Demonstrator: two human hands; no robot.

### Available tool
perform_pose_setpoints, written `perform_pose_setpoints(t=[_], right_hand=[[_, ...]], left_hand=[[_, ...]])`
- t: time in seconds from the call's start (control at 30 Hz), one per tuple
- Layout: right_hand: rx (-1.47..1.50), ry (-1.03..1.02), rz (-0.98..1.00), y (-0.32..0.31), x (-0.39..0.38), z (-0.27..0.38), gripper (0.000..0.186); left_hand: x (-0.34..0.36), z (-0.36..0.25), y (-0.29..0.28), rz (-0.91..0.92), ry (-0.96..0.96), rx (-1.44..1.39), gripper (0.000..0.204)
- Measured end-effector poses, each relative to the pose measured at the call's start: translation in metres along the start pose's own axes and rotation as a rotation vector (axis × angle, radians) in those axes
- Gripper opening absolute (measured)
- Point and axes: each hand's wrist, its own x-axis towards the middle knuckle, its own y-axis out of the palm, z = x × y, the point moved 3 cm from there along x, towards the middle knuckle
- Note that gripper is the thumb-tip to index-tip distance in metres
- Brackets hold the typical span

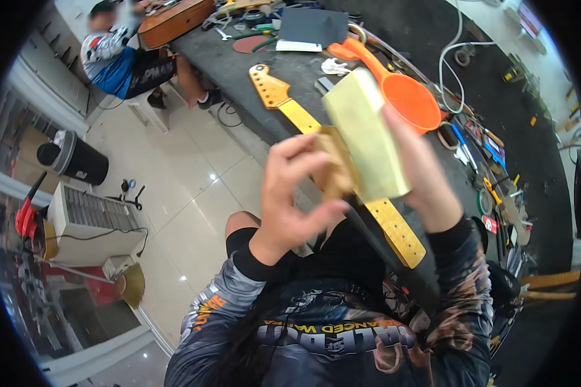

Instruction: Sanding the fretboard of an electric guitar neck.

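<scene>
- From where I stand, the person's left hand (289, 201) is near the middle of the frame, its grip partly curled: fingers on one side of a tan block (334, 166), thumb by its lower end. Blur hides how firmly it holds.
- The right hand (427, 184), just right of centre, has its grip closed along the right edge of a yellow sheet (368, 137); the fingers behind it are hidden.
- The sheet looks bent or folded, upright beside the block, in front of the neck (400, 233). I can't tell whether sheet and block touch.
- I'd judge the sheet light and fairly stiff, easily creased; its edges look the best place to hold.
- The block seems light and firm, easily pinched by its sides. The neck looks stiff and smooth, perhaps slick; I'd take it by its long edges and spare the face.
- That neck runs diagonally from upper centre to lower right, by the edge of the dark surface (229, 72).
- An orange scoop (412, 102) lies at upper right; a seated co-worker (113, 58) is at upper left.
</scene>
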Motion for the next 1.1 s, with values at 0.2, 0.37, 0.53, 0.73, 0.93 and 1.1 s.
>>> perform_pose_setpoints(t=[0.2,0.37,0.53,0.73,0.93,1.1], right_hand=[[0.118,0.11,0.063,0.01,-0.03,-0.026,0.06],[0.176,0.205,0.112,-0.013,-0.014,-0.045,0.059],[0.362,0.29,0.231,-0.015,-0.018,-0.055,0.054],[-0.2,0.203,0.245,-0.016,0.026,-0.042,0.058],[-1.534,-0.619,0.087,0.031,0.163,-0.042,0.065],[-1.697,-0.691,-0.044,0.049,0.141,-0.08,0.058]], left_hand=[[0.038,-0.009,0.008,0.303,0.287,0.281,0.066],[0.055,0.033,-0.001,0.204,0.179,0.331,0.06],[0.021,-0.026,0.012,0.315,0.204,0.21,0.059],[0.016,0.041,-0.032,0.015,-0.026,0.5,0.048],[0.077,0.18,-0.061,-0.478,-0.609,-0.838,0.043],[0.11,0.245,-0.053,-0.389,-0.78,-0.833,0.047]])
